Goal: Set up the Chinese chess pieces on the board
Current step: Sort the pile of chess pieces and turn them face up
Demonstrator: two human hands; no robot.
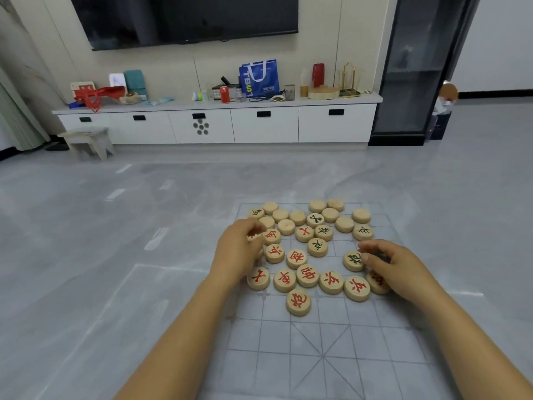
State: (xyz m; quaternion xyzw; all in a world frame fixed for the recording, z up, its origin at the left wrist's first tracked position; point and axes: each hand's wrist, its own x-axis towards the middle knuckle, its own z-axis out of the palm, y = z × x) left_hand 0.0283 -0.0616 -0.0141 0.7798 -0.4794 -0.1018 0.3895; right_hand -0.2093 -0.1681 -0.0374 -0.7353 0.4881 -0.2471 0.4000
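Over the board (pixel 288 336), left hand (pixel 239 249) curls onto heaped pieces (pixel 307 275), grip unclear; right hand (pixel 395 264) pinches a black-lettered piece (pixel 352 261).

**Clearance and obstructions: board and surrounds**

Obstructions: pieces (pixel 317 247) packed on the far half of the board (pixel 317 356), most touching or just beside one another. One lone piece (pixel 298 302) lies nearer, just apart from the pack. Left hand (pixel 239 249) lies over the pack's left flank, right hand (pixel 395 267) over its right flank. Forearms (pixel 178 342) come in over the board's left and right edges.

Free: near half of the board between the forearms, bare grid. Small pocket right of centre within the pack. Floor (pixel 115 226) left, right and beyond the board.
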